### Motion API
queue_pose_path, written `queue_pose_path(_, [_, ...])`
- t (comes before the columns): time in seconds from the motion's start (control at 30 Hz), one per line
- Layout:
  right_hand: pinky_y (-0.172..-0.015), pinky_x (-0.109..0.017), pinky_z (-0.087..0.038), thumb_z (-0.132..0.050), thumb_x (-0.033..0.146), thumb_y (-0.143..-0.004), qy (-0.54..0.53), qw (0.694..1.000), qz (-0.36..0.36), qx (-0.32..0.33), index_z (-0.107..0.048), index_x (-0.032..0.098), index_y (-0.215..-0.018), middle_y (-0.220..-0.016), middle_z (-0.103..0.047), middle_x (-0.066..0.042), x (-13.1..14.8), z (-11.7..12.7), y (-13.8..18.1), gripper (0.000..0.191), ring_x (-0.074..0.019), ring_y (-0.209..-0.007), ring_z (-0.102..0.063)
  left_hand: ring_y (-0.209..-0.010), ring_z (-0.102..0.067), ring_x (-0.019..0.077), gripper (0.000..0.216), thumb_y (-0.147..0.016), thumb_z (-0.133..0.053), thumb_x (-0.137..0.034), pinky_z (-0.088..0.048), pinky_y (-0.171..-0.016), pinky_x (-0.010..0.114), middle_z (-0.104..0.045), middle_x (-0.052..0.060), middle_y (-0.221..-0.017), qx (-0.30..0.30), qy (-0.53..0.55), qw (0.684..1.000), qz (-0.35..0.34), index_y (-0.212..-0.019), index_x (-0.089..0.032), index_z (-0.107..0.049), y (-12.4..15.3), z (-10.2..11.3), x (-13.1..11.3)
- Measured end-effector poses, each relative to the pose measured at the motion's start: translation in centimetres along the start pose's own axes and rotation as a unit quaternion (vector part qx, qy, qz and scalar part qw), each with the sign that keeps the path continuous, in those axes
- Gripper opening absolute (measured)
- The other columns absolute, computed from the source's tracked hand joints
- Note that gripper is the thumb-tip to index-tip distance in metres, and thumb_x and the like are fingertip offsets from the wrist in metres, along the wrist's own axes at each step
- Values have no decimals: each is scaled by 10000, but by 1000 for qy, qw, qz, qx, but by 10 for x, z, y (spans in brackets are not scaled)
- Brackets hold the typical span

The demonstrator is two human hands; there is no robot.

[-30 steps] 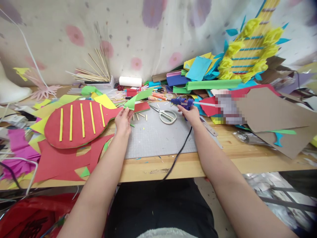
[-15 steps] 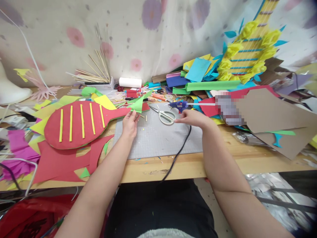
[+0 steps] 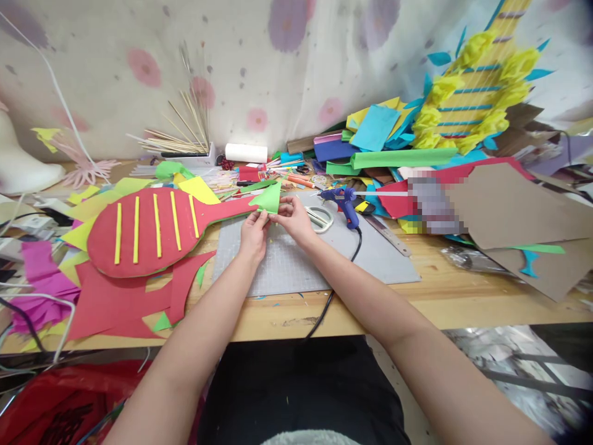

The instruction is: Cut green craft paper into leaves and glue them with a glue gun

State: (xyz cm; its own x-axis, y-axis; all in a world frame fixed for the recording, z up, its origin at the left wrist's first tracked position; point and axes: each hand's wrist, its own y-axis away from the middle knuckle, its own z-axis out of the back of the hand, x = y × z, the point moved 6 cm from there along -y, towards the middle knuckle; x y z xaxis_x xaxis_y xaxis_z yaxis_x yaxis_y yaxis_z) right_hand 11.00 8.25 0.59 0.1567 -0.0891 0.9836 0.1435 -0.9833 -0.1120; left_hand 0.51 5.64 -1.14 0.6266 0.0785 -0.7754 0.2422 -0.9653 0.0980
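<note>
A red guitar-shaped foam cutout (image 3: 143, 232) with yellow strips lies on the left of the wooden table (image 3: 445, 296). At the end of its neck sits a green foam piece (image 3: 269, 199). My left hand (image 3: 254, 233) pinches the lower edge of that green piece. My right hand (image 3: 291, 217) pinches it from the right side. Both hands meet over the grey cutting mat (image 3: 306, 259). A blue glue gun (image 3: 343, 201) stands free on the mat just right of my right hand, its black cord running toward me.
White-handled scissors (image 3: 322, 217) lie between my right hand and the glue gun. A metal ruler (image 3: 386, 233) lies right of them. Coloured paper piles fill the back right, brown cardboard (image 3: 509, 213) the right, wooden sticks (image 3: 185, 139) the back left, red scraps (image 3: 120, 303) the front left.
My right hand has let go of the glue gun, left it standing on the mat, and moved left to the green piece. My left hand shifted slightly right with that piece.
</note>
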Motion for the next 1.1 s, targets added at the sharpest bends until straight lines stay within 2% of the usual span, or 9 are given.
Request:
queue_pose_path(0.13, [-649, -281, -485, -765, 427, -494, 28, 999, 18, -14, -426, 224, -796, -649, -586, 68, 3, 5, 2, 498, -117, -615, -591, -658, -574, 77, 178, -619, -735, -192, -452, -757, 253, -607, -29, -692, 4, -9, 1000, 7, -686, -163, -572, 1, 0, 3])
queue_pose_path(0.27, [-628, -285, -492, -762, 445, -489, 32, 999, 6, -10, -427, 223, -756, -613, -579, 69, -2, 7, 1, 483, -117, -580, -585, -688, -593, 104, 212, -585, -756, -228, -465, -743, 275, -633, -6, -720, 3, -20, 1000, 17, -710, -164, -598, 2, 0, 2])
queue_pose_path(0.37, [-645, -294, -495, -764, 419, -496, 29, 1000, -1, 2, -439, 219, -756, -610, -585, 63, -5, 7, -1, 461, -121, -583, -590, -694, -602, 111, 231, -572, -766, -262, -469, -747, 277, -645, 6, -719, 2, -32, 999, -3, -704, -154, -612, 0, 1, -2])
queue_pose_path(0.53, [-712, -307, -498, -767, 385, -502, 3, 999, 15, 32, -478, 216, -785, -710, -625, 29, -3, 1, 0, 438, -132, -667, -610, -657, -589, 94, 218, -569, -770, -257, -471, -767, 268, -631, -8, -661, -24, -46, 998, -33, -666, -152, -606, -3, 6, -3])
queue_pose_path(0.63, [-733, -308, -497, -764, 389, -509, 6, 999, 38, 26, -486, 214, -802, -749, -627, 14, -1, 0, 0, 440, -139, -705, -612, -659, -588, 95, 214, -575, -766, -262, -463, -775, 268, -618, -12, -646, -35, -56, 997, -33, -659, -154, -602, -3, 8, -3])
queue_pose_path(0.9, [-678, -321, -514, -734, 364, -570, 33, 999, 15, -6, -453, 223, -787, -671, -600, 40, -4, 6, 0, 382, -140, -626, -609, -715, -620, 137, 307, -633, -703, -438, -484, -748, 307, -650, 26, -722, 11, -48, 999, 5, -727, -159, -614, 4, -3, -4])
queue_pose_path(1.1, [-675, -309, -509, -726, 328, -574, 38, 999, 14, -5, -461, 218, -774, -668, -604, 35, -6, 7, -2, 349, -134, -625, -605, -654, -600, 110, 232, -564, -766, -279, -491, -742, 282, -625, 2, -653, -15, -69, 997, -11, -640, -145, -593, 3, 2, -2])
